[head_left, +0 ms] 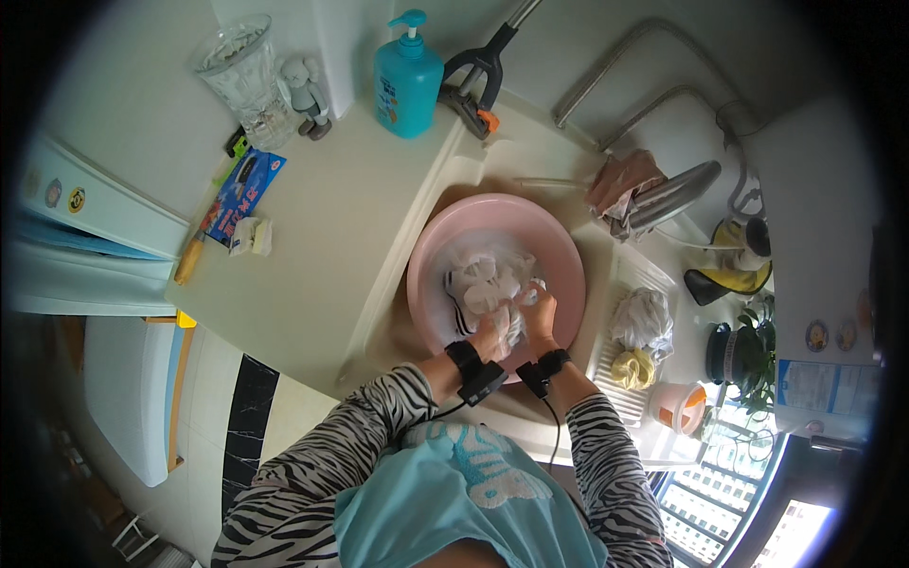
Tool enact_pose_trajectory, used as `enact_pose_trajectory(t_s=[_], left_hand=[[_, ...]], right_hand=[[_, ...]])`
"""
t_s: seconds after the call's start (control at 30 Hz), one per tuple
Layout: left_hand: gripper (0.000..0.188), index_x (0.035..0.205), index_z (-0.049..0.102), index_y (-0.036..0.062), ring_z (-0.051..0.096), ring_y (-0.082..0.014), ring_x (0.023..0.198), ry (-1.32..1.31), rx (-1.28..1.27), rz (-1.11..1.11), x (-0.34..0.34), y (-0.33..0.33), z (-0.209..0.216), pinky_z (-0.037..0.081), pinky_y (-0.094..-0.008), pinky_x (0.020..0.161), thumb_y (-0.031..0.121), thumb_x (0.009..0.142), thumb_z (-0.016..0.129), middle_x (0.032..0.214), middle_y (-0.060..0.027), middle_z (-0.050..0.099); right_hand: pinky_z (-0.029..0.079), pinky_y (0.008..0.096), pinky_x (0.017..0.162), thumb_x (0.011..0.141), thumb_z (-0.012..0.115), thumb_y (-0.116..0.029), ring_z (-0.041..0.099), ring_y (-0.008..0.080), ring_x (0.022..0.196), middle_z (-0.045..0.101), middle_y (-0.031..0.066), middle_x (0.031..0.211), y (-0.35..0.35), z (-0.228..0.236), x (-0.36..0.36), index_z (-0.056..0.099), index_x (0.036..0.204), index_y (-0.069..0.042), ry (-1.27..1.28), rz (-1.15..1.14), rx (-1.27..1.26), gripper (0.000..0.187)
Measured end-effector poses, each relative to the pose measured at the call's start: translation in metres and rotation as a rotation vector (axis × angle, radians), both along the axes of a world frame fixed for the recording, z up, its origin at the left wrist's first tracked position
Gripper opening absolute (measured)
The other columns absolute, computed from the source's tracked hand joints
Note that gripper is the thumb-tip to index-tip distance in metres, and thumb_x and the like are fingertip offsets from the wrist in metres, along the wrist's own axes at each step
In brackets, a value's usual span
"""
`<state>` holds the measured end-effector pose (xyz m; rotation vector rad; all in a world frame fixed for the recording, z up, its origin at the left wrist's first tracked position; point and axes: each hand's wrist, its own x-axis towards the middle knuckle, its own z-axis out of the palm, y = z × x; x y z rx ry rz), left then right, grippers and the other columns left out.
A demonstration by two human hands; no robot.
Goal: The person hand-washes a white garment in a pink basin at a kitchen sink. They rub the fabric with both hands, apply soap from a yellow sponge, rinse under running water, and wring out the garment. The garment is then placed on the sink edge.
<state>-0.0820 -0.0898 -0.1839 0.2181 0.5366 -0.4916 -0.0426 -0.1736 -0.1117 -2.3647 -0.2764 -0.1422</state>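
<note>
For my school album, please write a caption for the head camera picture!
Left hand and right hand hold white cloth in a pink basin inside a sink.

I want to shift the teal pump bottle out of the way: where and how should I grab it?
Probably around the broad body of the teal pump bottle, below its narrow pump head, from the left: it stands upright on the counter, with a dark grey tool close on its right.
</note>
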Motion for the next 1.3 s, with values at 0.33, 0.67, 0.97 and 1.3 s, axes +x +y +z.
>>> enact_pose_trajectory(t_s=[0.33, 0.67, 0.97, 1.3], left_hand=[[0.015, 0.087, 0.054, 0.0135, 0.051, -0.0132, 0.052, 0.038, 0.131, -0.057, -0.001, 0.009, 0.057, 0.040, -0.0249, 0.045, 0.028, 0.092, 0.053, 0.067, 0.0009, 0.053], [0.036, 0.119, 0.044, -0.0051, 0.056, -0.0259, 0.105, 0.023, -0.184, -0.123, -0.033, 0.032, 0.147, 0.048, -0.0367, 0.094, 0.020, 0.094, 0.048, 0.115, -0.0150, 0.054], [0.033, 0.115, 0.047, -0.0046, 0.060, -0.0225, 0.098, 0.152, 0.275, 0.042, -0.013, 0.094, 0.069, 0.048, -0.0314, 0.078, 0.016, 0.089, 0.047, 0.107, -0.0152, 0.061], [0.056, 0.142, 0.029, 0.0180, 0.038, -0.0350, 0.127, -0.787, 2.086, -0.672, 0.088, 0.087, -0.033, 0.034, -0.0530, 0.096, 0.025, 0.091, 0.050, 0.136, -0.0188, 0.040]], right_hand=[[0.048, 0.0297, 0.062, 0.078, 0.069, -0.018, 0.061, 0.0192, 0.063, 0.061, 0.0122, 0.066, -0.019, -0.002, 0.020, 0.060, 0.087, -0.003, 0.011, -0.087, -0.241, 0.020], [0.039, 0.0218, 0.072, 0.076, 0.051, -0.004, 0.048, 0.0109, 0.081, 0.051, 0.0021, 0.089, -0.069, 0.132, 0.063, 0.053, 0.099, -0.004, 0.482, 0.450, 0.500, 0.023], [0.044, 0.0289, 0.076, 0.072, 0.069, 0.001, 0.048, 0.0170, 0.094, 0.047, 0.0065, 0.110, -0.035, -0.023, 0.102, 0.041, 0.130, -0.012, 0.660, 0.378, 0.453, 0.067], [0.033, 0.0530, 0.100, 0.086, 0.058, -0.019, 0.034, 0.0412, 0.127, 0.031, 0.0226, 0.140, 0.006, -0.135, 0.097, 0.020, 0.145, -0.032, 0.403, 0.072, -0.315, 0.072]])
